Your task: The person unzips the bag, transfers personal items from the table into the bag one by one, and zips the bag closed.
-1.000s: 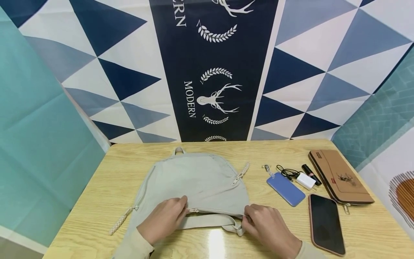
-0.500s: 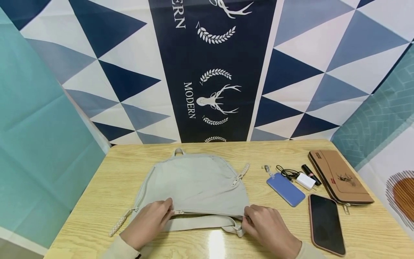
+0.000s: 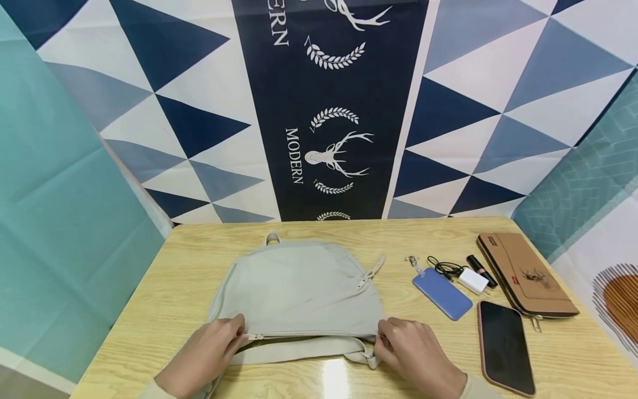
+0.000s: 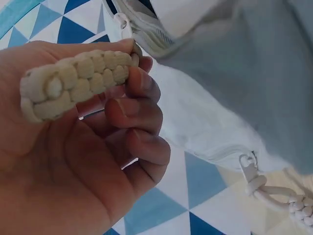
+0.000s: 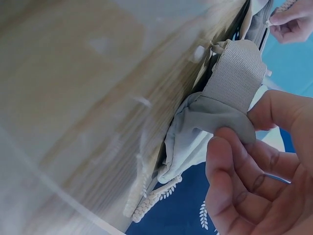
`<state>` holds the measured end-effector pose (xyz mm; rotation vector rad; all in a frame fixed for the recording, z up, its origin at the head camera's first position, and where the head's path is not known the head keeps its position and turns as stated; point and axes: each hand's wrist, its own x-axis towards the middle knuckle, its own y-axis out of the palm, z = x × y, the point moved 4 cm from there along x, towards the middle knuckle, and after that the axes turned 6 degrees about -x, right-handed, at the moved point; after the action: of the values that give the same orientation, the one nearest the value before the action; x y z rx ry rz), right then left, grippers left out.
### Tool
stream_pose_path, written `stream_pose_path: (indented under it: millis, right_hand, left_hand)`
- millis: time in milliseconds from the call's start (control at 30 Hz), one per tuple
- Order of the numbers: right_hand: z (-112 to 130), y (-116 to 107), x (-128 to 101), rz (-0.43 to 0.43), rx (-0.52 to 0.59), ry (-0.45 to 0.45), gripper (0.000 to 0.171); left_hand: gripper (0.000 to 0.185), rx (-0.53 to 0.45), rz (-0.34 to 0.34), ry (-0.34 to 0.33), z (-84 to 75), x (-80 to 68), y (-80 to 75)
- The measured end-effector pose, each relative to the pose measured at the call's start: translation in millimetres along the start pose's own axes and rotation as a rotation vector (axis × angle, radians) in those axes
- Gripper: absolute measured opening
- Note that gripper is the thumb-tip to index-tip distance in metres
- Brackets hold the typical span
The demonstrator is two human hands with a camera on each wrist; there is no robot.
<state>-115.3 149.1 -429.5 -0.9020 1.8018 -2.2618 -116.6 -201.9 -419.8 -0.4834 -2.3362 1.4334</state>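
**Q:** Head view first: what are the hands doing?

**A:** A pale grey fabric backpack [image 3: 299, 288] is lying flat at the middle of the light wooden bench [image 3: 149, 310]. The left hand [image 3: 201, 357] is pinching a cream braided cord zipper pull [image 4: 73, 81] between thumb and curled fingers [image 4: 142, 81] at the bag's near left corner. The right hand [image 3: 416, 354] is gripping the near right corner, its fingers [image 5: 234, 161] curled round bunched grey cloth beside a woven grey strap [image 5: 237, 73].

**Q:** Which step is this, and what does the coming move need?

**A:** Judging by the slider sitting at the left end, the near zipper is being worked along its track. Any further pull would call for the right hand keeping the fabric taut.

**Q:** Is anything inside the bag?

**A:** I cannot tell; it looks flat. To its right, a blue card holder [image 3: 441, 292], a white charger with black cable [image 3: 472, 280], a dark lipstick tube [image 3: 480, 270], a black smartphone [image 3: 504, 346] and a tan zipped pouch [image 3: 525, 281] are lying on the bench. The pouch's contents are hidden.
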Motion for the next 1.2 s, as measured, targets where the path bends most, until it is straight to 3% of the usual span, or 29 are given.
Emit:
stream_pose_path:
  millis: [200, 433, 633, 833, 1000, 1200]
  right_hand:
    - [0, 0, -1, -0.005, -0.011, 0.003, 0.037]
    - [0, 0, -1, -0.032, -0.038, -0.011, 0.037]
    - [1, -1, 0, -0.061, -0.054, -0.028, 0.037]
    - [1, -5, 1, -0.098, -0.079, -0.058, 0.038]
    - [0, -6, 1, -0.069, -0.079, -0.054, 0.037]
    - [1, -5, 0, -0.018, -0.040, -0.060, 0.031]
  left_hand:
    - [0.029, 0.017, 0.004, -0.011, 7.2, -10.8, -9.2]
    - [0.025, -0.026, 0.058, -0.088, 19.0, -20.9, -19.7]
    - [0.024, 0.000, 0.060, -0.124, 20.2, -23.3, -26.2]
    - [0.026, 0.056, 0.017, -0.136, 20.9, -25.4, -27.8]
    - [0.030, 0.099, -0.028, -0.129, 17.0, -23.0, -24.0]
    - [0.028, 0.054, 0.002, -0.139, 13.1, -21.0, -16.0]
